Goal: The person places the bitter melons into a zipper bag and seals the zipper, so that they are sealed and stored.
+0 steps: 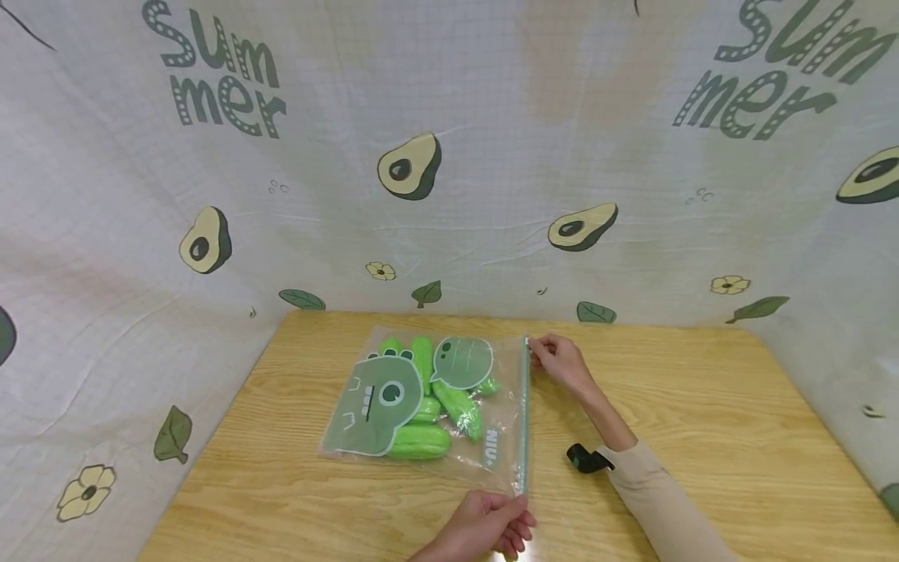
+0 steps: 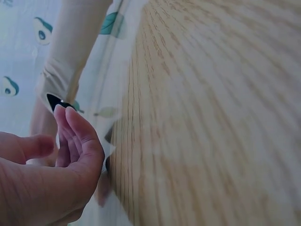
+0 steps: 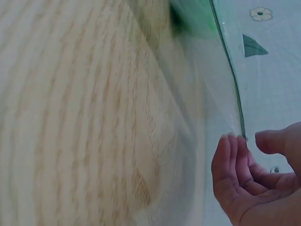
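Note:
A clear zip bag (image 1: 456, 468) printed with a green cartoon creature lies on the wooden table. Several bright green cucumbers (image 1: 419, 442) show through its film. Its green zip strip (image 1: 524, 421) runs along the right side. My right hand (image 1: 559, 361) pinches the far end of this strip; in the right wrist view, the right hand (image 3: 258, 174) has its fingertips right at the strip's end. At the near end is my left hand (image 1: 485, 521), its thumb overlapping the corner. Up close, the left hand (image 2: 61, 165) has loosely bent fingers, a gap before the thumb and nothing visible between.
A small black device (image 1: 587, 459) shows beside the right sleeve (image 1: 660, 499). Behind and beside the table (image 1: 674, 398) hangs a pale cloth (image 1: 492, 257) printed with avocados, leaves and lettering. Wood surface extends right of the bag.

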`<control>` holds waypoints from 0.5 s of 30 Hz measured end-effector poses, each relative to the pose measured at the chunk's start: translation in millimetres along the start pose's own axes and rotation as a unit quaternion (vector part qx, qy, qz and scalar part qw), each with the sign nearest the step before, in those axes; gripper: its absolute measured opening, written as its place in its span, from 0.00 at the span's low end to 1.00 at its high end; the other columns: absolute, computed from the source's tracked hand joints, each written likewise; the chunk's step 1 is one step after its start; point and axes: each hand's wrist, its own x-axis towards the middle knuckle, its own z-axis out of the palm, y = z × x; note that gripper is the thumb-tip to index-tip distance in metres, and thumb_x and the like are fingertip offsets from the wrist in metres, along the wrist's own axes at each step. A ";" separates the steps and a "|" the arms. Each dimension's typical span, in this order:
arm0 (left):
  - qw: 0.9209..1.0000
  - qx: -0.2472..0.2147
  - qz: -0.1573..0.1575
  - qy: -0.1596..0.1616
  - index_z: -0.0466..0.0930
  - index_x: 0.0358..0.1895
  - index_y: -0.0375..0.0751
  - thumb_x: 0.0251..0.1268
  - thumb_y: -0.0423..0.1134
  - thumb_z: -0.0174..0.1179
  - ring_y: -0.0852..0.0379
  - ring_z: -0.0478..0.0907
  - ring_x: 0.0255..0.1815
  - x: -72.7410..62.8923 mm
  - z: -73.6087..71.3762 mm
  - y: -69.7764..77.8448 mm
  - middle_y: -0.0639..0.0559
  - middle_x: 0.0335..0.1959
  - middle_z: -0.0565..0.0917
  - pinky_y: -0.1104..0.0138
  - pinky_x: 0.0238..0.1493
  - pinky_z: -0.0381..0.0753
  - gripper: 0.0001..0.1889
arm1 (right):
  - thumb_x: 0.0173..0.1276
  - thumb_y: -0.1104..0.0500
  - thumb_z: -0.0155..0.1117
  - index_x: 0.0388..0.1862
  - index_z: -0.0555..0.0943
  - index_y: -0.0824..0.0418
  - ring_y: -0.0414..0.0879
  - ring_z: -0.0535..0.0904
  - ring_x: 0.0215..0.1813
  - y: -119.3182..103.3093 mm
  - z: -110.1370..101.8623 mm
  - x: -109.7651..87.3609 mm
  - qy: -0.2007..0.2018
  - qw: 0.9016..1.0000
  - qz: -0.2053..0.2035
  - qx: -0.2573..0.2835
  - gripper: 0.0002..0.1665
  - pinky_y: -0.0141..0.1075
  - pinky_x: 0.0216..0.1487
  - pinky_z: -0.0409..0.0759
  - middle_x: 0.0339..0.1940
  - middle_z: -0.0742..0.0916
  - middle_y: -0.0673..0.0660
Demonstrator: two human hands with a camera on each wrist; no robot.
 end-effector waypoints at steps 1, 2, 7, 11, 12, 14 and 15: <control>1.000 0.002 -0.001 0.001 0.81 0.38 0.15 0.78 0.36 0.56 0.66 0.75 0.20 -0.6 -0.1 0.4 0.54 0.21 0.80 0.79 0.22 0.76 0.19 | 0.82 0.55 0.56 0.51 0.80 0.73 0.55 0.85 0.42 -0.3 -0.9 -1.1 0.002 1.000 0.003 -0.003 0.20 0.42 0.44 0.87 0.41 0.86 0.67; 1.000 0.005 -0.001 0.001 0.81 0.38 0.16 0.77 0.35 0.56 0.66 0.75 0.20 -1.3 -0.4 1.2 0.54 0.21 0.80 0.79 0.22 0.75 0.19 | 0.81 0.55 0.56 0.51 0.79 0.73 0.55 0.86 0.41 -0.7 -1.8 -2.5 0.004 1.000 0.004 -0.005 0.19 0.42 0.43 0.88 0.41 0.86 0.67; 1.000 0.021 0.001 0.000 0.81 0.38 0.15 0.76 0.34 0.57 0.66 0.73 0.18 -2.6 -4.5 5.7 0.54 0.21 0.79 0.79 0.21 0.74 0.17 | 0.80 0.58 0.58 0.49 0.78 0.73 0.55 0.85 0.39 -1.7 -6.8 -9.5 0.004 1.000 -0.001 -0.012 0.16 0.39 0.40 0.88 0.39 0.86 0.67; 0.999 0.041 0.007 0.001 0.81 0.38 0.15 0.76 0.34 0.57 0.66 0.72 0.17 -3.1 -9.7 9.3 0.55 0.20 0.78 0.78 0.20 0.72 0.17 | 0.79 0.58 0.60 0.46 0.78 0.71 0.54 0.84 0.37 -0.9 -9.0 -15.6 0.005 1.000 -0.014 -0.026 0.14 0.34 0.36 0.85 0.36 0.86 0.65; 0.999 0.045 0.009 0.000 0.81 0.38 0.15 0.75 0.34 0.57 0.66 0.72 0.17 -3.3 -11.1 10.8 0.55 0.20 0.78 0.78 0.20 0.72 0.17 | 0.79 0.59 0.60 0.45 0.78 0.71 0.53 0.84 0.36 -1.1 -9.6 -17.3 0.006 0.999 -0.016 -0.033 0.13 0.32 0.34 0.84 0.35 0.86 0.65; 0.998 0.054 0.010 0.001 0.81 0.38 0.17 0.75 0.34 0.58 0.65 0.72 0.17 -4.1 -13.9 14.2 0.55 0.20 0.78 0.78 0.20 0.72 0.16 | 0.79 0.59 0.60 0.45 0.78 0.70 0.52 0.83 0.35 -1.4 -11.0 -20.8 0.008 0.999 -0.023 -0.046 0.13 0.30 0.33 0.81 0.34 0.86 0.63; 0.998 0.060 0.012 0.003 0.82 0.38 0.18 0.75 0.34 0.58 0.65 0.72 0.18 -4.4 -15.4 15.9 0.55 0.20 0.78 0.78 0.20 0.72 0.16 | 0.79 0.59 0.60 0.44 0.79 0.70 0.51 0.83 0.34 -1.6 -11.8 -22.5 0.009 0.998 -0.026 -0.053 0.12 0.29 0.32 0.80 0.33 0.86 0.62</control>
